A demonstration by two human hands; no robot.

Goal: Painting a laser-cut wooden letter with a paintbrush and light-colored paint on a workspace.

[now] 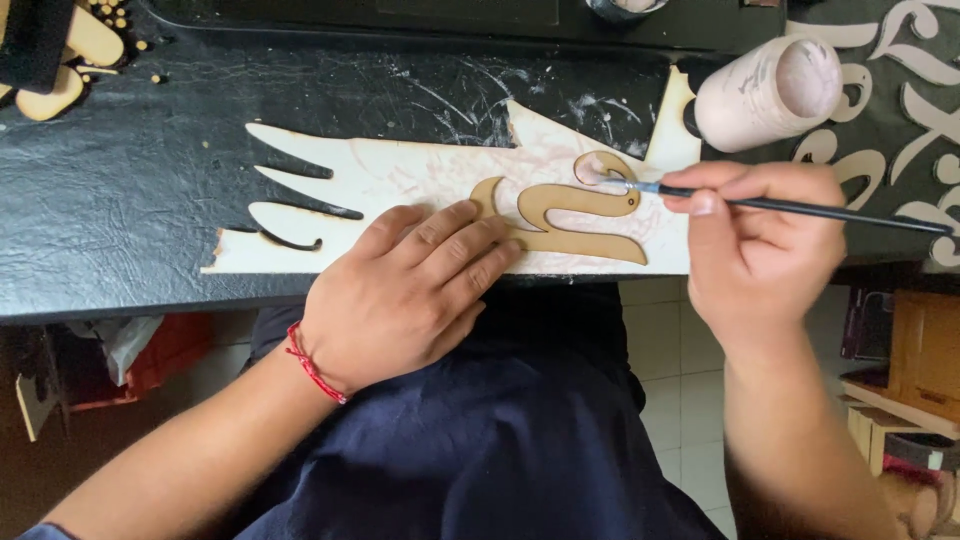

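A curved tan wooden cut-out (566, 213) lies on a pale scrap board (400, 180) with jagged cut edges, on a black table (120, 190). My left hand (405, 290) rests flat on the board, fingertips pressing the cut-out's left end. A red cord circles that wrist. My right hand (755, 245) grips a thin black-handled paintbrush (800, 208); its bristle tip touches the cut-out's upper curl, where pale paint shows.
A paint-smeared pinkish jar (768, 90) lies on its side at the back right. Pale cut-out shapes (925, 110) lie on a dark sheet to the right. Small wooden pieces (70, 60) sit at the far left. Wooden boxes (915, 370) stand on the tiled floor below.
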